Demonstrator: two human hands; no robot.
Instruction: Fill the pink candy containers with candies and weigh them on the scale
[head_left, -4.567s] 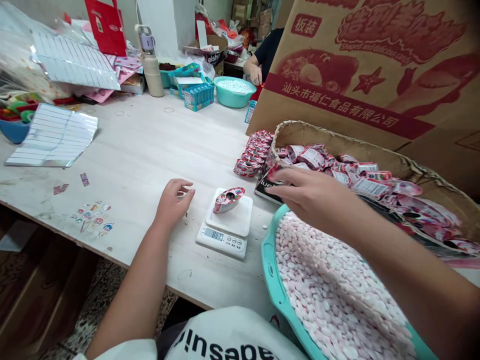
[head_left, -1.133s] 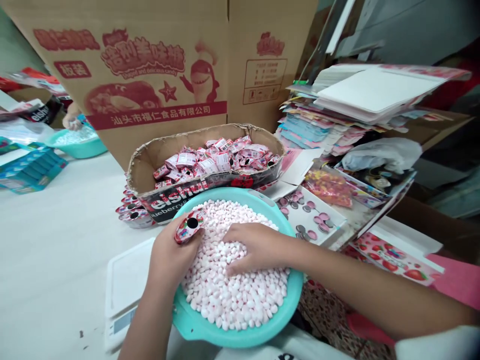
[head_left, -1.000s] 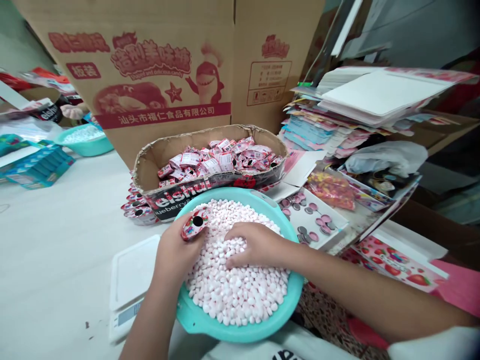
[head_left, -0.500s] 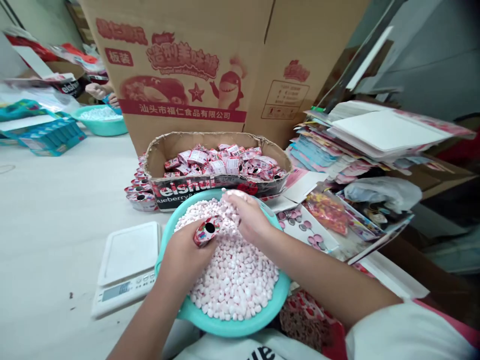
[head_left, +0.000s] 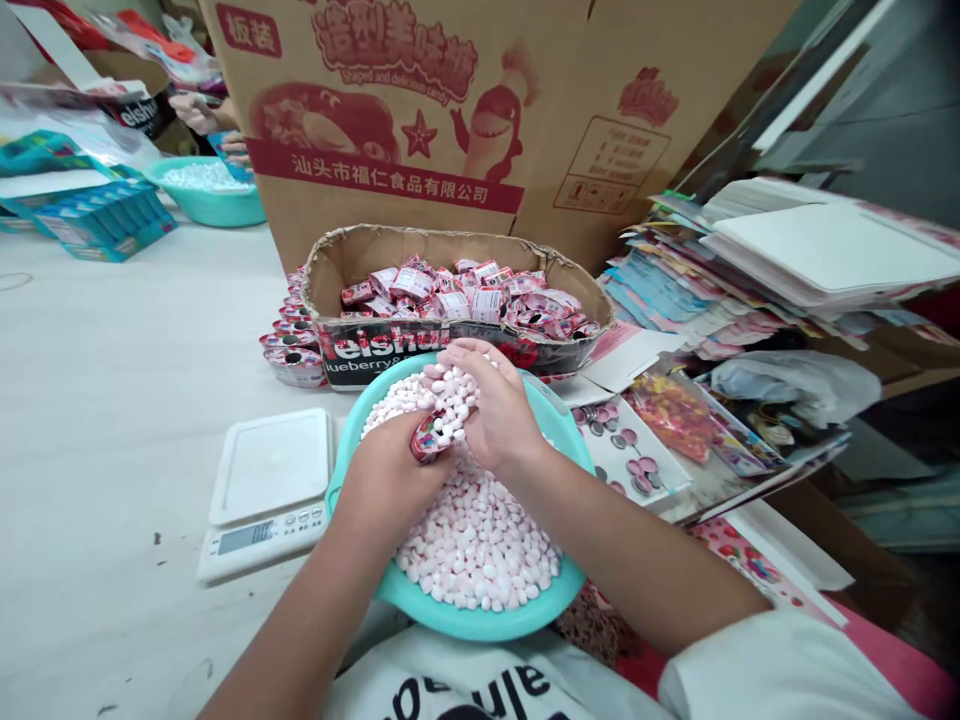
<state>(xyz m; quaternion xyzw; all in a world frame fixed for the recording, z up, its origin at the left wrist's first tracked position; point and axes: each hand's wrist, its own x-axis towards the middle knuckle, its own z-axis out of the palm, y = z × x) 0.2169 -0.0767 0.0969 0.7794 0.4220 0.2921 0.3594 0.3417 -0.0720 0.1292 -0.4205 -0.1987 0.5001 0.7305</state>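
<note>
My left hand (head_left: 390, 480) grips a small red printed candy case (head_left: 425, 441) over a teal basin (head_left: 457, 620) heaped with small pink and white candies (head_left: 480, 540). My right hand (head_left: 491, 410) is cupped round a handful of those candies, pressed against the case's top. Both hands hover above the basin's far half. Behind the basin a torn cardboard tray (head_left: 360, 255) holds several more red cases.
A white digital scale (head_left: 266, 490) with a bare platform sits left of the basin. A big printed carton (head_left: 480, 110) stands behind. Paper stacks (head_left: 787, 260) and sticker sheets (head_left: 630, 460) crowd the right. Another person's hands (head_left: 202, 110) work by a far teal bowl (head_left: 210, 190).
My right hand rose from lying in the candies with a handful and came against the case in my left hand. Earlier the case lay on the scale; now the platform is bare.
</note>
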